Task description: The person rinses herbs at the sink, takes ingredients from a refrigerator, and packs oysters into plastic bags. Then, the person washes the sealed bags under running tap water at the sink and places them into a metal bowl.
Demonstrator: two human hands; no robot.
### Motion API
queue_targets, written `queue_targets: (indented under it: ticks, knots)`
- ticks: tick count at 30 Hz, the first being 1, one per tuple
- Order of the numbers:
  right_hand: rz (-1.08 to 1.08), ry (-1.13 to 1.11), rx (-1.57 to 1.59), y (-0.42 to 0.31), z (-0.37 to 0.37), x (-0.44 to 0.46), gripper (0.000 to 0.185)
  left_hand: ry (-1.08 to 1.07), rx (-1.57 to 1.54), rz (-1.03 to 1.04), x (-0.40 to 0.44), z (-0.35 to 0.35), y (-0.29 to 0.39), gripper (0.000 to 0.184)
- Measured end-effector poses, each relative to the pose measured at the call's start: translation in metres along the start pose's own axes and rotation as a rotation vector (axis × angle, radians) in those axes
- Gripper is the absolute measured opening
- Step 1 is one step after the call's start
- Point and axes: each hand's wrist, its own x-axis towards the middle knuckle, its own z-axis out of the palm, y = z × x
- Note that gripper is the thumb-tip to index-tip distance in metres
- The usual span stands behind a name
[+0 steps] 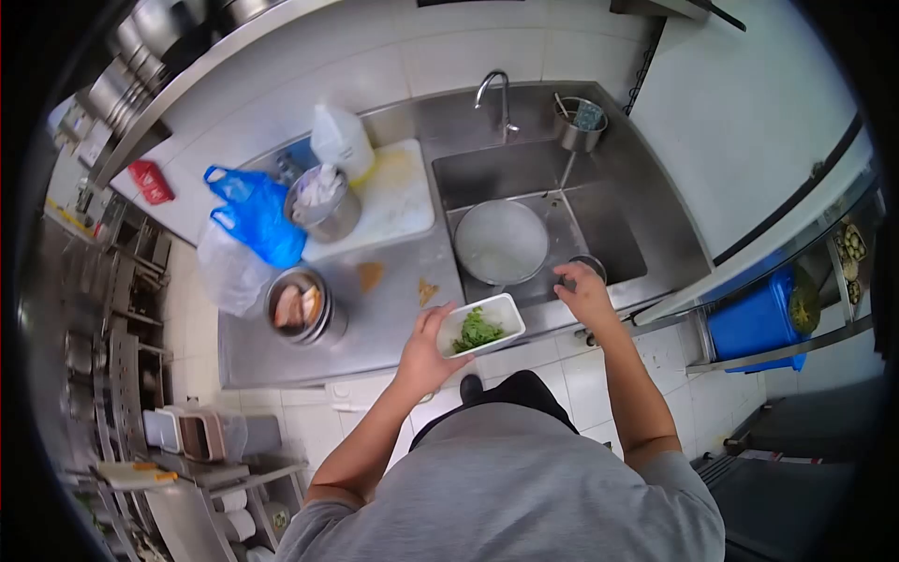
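- Left hand [426,348] grips the white tub [508,315] at the sink's [510,171] seven o'clock; that one-ended hold could tip, spilling greens [478,330].
- Right hand [587,294], five o'clock: can't tell whether it's holding anything.

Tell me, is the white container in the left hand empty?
Not empty: leafy greens lie inside the white container, with its bare inner wall showing beside them.

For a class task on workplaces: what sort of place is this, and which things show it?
Probably a commercial kitchen: the steel sink, the metal pans at upper left, and the greens in the left hand's tub suggest it.
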Motion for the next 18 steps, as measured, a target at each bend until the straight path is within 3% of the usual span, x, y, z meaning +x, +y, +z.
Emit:
queue_targets:
  ticks: [3, 4, 7, 10, 13, 17, 18]
  knots:
    - [-0.094, 0.121, -0.270, 0.055, 0.000, 0.050, 0.035, 0.018, 0.011, 0.015, 0.070, 0.001, -0.012, 0.083]
    - [0.017, 0.017, -0.244, 0.067, -0.004, 0.072, 0.043, 0.044, 0.017, 0.021, 0.092, 0.003, -0.020, 0.083]
    - [0.058, -0.087, -0.354, 0.113, 0.012, 0.146, 0.053, 0.135, 0.004, -0.060, 0.141, 0.014, -0.035, 0.083]
    - [-0.058, -0.198, -0.630, 0.147, 0.038, 0.238, 0.058, 0.229, -0.014, -0.176, 0.177, 0.014, -0.033, 0.085]
    - [-0.327, -0.222, -0.854, 0.165, 0.056, 0.322, 0.059, 0.272, -0.011, -0.289, 0.204, 0.019, -0.039, 0.085]
    - [-0.600, -0.156, -1.120, 0.190, 0.067, 0.408, 0.062, 0.324, 0.058, -0.391, 0.231, 0.027, -0.044, 0.085]
    - [-0.517, -0.297, -1.173, 0.212, 0.076, 0.424, 0.064, 0.361, 0.062, -0.413, 0.234, 0.033, -0.048, 0.086]
